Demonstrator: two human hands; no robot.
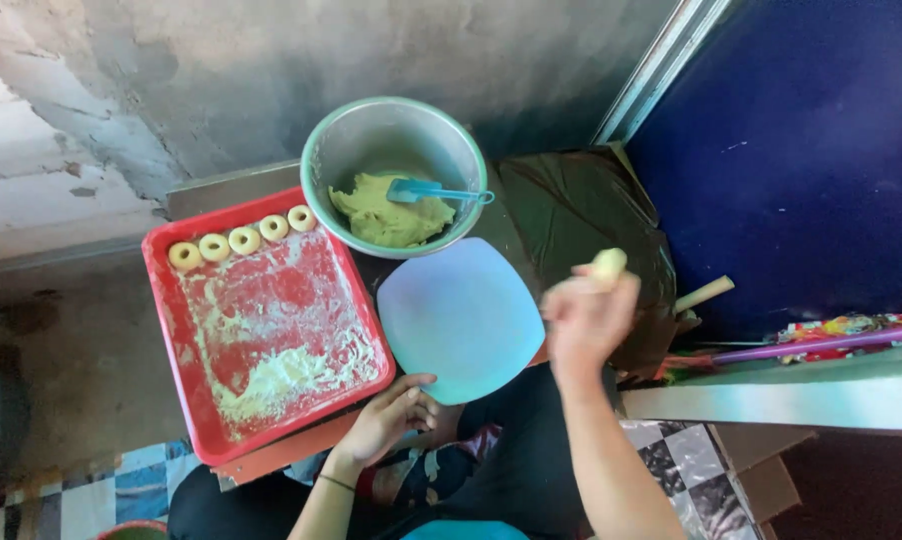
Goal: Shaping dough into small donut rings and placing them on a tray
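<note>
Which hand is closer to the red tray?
Left. The left hand rests at the pale blue plate, just beside the red tray. The right hand, holding a dough piece, is beyond the plate.

A red tray (171, 300) is dusted white; pale yellow rings (243, 239) are noted. Yellow-green dough (389, 215), a blue spatula (431, 190), a light blue plate (461, 320) and a checkered floor (671, 455) are recorded.

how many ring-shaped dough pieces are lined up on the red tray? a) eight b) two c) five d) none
c: five dough rings sit in a row along the far edge of the red tray, whose floor is otherwise only dusted with flour.
</note>
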